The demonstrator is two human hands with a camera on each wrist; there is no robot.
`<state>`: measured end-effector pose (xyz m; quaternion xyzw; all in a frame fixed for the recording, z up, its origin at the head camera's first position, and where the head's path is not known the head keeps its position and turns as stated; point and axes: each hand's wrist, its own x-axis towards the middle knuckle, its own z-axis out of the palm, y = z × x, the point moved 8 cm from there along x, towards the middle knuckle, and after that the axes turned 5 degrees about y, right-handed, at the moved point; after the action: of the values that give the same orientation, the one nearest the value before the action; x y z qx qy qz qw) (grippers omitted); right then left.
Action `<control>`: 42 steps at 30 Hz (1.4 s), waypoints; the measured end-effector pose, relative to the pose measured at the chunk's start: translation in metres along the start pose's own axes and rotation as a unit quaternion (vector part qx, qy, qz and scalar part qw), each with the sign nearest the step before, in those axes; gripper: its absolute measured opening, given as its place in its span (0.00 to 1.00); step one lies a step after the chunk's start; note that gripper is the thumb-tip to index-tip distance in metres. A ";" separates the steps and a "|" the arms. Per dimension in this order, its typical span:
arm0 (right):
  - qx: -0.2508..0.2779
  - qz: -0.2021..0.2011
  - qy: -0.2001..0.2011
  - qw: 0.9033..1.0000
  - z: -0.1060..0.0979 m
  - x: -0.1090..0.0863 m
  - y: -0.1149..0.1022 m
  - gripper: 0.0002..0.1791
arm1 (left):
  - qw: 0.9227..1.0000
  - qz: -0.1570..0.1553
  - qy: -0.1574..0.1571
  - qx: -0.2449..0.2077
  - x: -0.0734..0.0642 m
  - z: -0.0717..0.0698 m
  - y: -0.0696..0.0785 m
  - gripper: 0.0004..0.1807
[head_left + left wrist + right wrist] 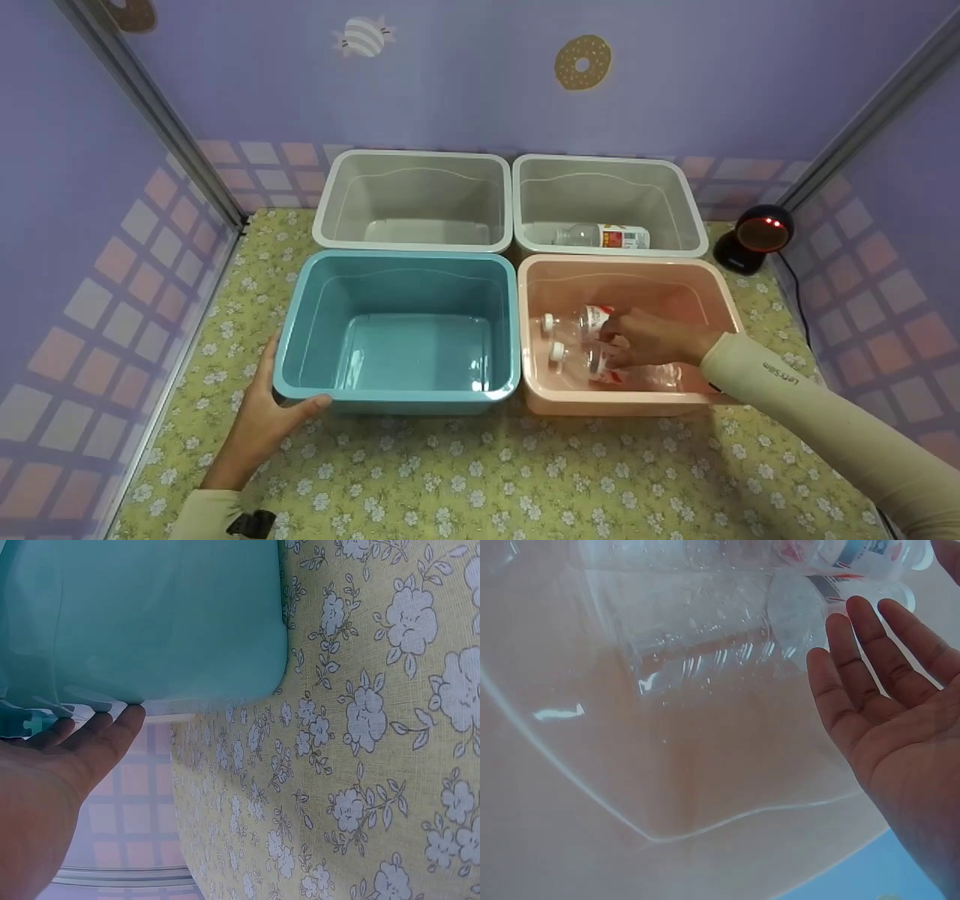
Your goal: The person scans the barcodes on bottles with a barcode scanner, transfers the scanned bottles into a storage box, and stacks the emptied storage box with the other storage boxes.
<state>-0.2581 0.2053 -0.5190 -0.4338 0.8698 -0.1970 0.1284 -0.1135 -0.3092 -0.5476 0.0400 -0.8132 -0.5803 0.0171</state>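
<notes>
My right hand reaches into the pink bin, over two clear plastic bottles lying on their sides. The far bottle and the near bottle both have white caps pointing left and red-and-white labels. In the right wrist view the fingers are extended, fingertips right at the label of one bottle, and only the thumb's edge shows. My left hand rests on the near left corner of the blue bin, thumb at the front rim. Its straight fingers touch the bin's outer side wall.
Behind stand two light grey bins; the left grey bin holds nothing visible, and the right grey bin contains a labelled clear bottle. A black scanner with red lights and a cable stands at right. Floral cloth covers the table; panels enclose it.
</notes>
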 end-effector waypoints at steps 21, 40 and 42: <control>-0.043 0.001 -0.016 0.999 0.017 0.004 0.007 0.16 | 1.000 -0.012 0.004 -0.003 0.001 0.000 -0.002 0.66; -0.143 -0.023 -0.041 0.989 0.019 0.004 -0.001 0.27 | 0.999 -0.013 -0.004 -0.029 0.001 0.002 -0.001 0.67; -0.127 -0.017 -0.046 0.991 0.020 0.005 -0.002 0.24 | 0.999 -0.012 -0.004 -0.033 0.002 0.002 -0.001 0.66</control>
<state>-0.2518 0.1960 -0.5361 -0.4699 0.8735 -0.0673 0.1085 -0.1152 -0.3072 -0.5489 0.0468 -0.7932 -0.6071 0.0077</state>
